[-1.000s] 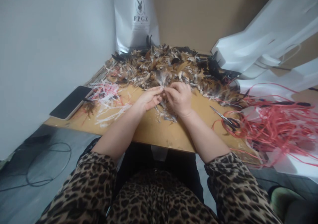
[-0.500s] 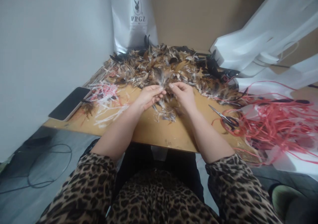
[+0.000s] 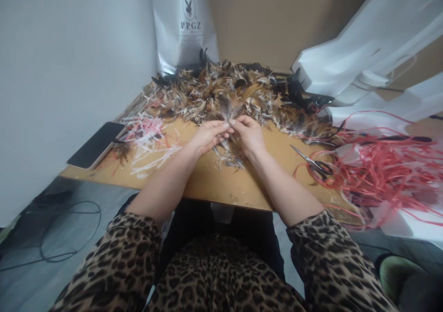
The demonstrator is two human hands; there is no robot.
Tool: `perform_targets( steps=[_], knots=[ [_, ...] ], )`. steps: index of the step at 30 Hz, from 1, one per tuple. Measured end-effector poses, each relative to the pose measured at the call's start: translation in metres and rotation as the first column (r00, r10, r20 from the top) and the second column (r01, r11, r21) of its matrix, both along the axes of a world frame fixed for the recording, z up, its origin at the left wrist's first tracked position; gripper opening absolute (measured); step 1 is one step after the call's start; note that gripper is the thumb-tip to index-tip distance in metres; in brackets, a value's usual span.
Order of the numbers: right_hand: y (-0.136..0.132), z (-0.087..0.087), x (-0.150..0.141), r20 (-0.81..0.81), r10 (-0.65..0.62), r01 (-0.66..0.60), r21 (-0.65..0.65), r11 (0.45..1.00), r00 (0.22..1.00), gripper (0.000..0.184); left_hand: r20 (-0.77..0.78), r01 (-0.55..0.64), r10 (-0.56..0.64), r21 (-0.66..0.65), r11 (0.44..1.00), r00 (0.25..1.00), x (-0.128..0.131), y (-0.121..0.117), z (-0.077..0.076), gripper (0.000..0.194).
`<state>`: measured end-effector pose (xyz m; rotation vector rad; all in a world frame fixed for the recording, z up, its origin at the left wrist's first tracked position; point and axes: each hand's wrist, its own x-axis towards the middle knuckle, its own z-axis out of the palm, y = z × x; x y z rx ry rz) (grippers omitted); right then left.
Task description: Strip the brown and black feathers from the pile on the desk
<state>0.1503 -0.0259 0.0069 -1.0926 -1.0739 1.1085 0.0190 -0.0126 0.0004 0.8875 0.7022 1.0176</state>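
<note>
While L hand (image 3: 212, 135) pinches base of feather tuft (image 3: 229, 108), R hand (image 3: 248, 134) grips it too; prob. bunching step, next move needs steady pinch; scissors (image 3: 313, 163) 4 o'clock.

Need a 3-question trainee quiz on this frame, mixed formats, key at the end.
1. True or false: the scissors lie right beside the phone.

2. Multiple choice: what do the fingertips of the left hand and the right hand come together on?
A) The phone
B) The base of a small feather tuft
C) The scissors

3. Fill in the blank: the tangled strands at the right of the table are mostly ____ in colour.

Key:
1. False: the scissors lie to the right of the hands, the phone to the left.
2. B
3. Red
</note>
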Motion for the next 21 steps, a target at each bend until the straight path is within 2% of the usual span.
perform_targets(
  steps=[6, 9, 12, 14, 17, 19, 21],
  knots=[
    [0.001, -0.002, -0.004, 0.064, -0.017, 0.017, 0.003, 1.0, 0.998, 0.036, -0.056, -0.044, 0.046, 0.032, 0.999, 0.997, 0.0, -0.001, 0.0, 0.01],
    [0.003, -0.001, 0.003, 0.084, 0.012, -0.014, 0.019, 1.0, 0.996, 0.031, -0.056, -0.081, 0.084, 0.062, 0.995, 0.995, -0.001, 0.0, 0.002, 0.01],
    [0.007, 0.0, 0.018, 0.262, 0.021, -0.038, 0.058, 0.998, 0.965, 0.022, -0.016, -0.129, 0.131, 0.054, 0.99, 0.991, -0.005, 0.002, 0.005, 0.01],
    [0.008, -0.001, 0.029, 0.498, 0.019, -0.065, 0.076, 0.995, 0.867, 0.015, 0.008, -0.155, 0.155, 0.024, 0.988, 0.988, -0.007, 0.004, 0.007, 0.011],
    [0.007, -0.003, 0.037, 0.824, 0.066, -0.137, 0.014, 0.99, 0.562, 0.01, 0.021, -0.179, 0.179, -0.02, 0.984, 0.984, -0.009, 0.005, 0.009, 0.015],
    [0.006, -0.005, 0.035, 0.928, 0.087, -0.143, -0.037, 0.989, 0.362, 0.009, 0.026, -0.179, 0.179, -0.024, 0.984, 0.983, -0.009, 0.005, 0.009, 0.016],
    [0.006, -0.007, 0.031, 0.97, 0.074, -0.127, -0.045, 0.991, 0.233, 0.01, 0.033, -0.176, 0.177, -0.02, 0.984, 0.984, -0.009, 0.005, 0.009, 0.016]
  ],
)
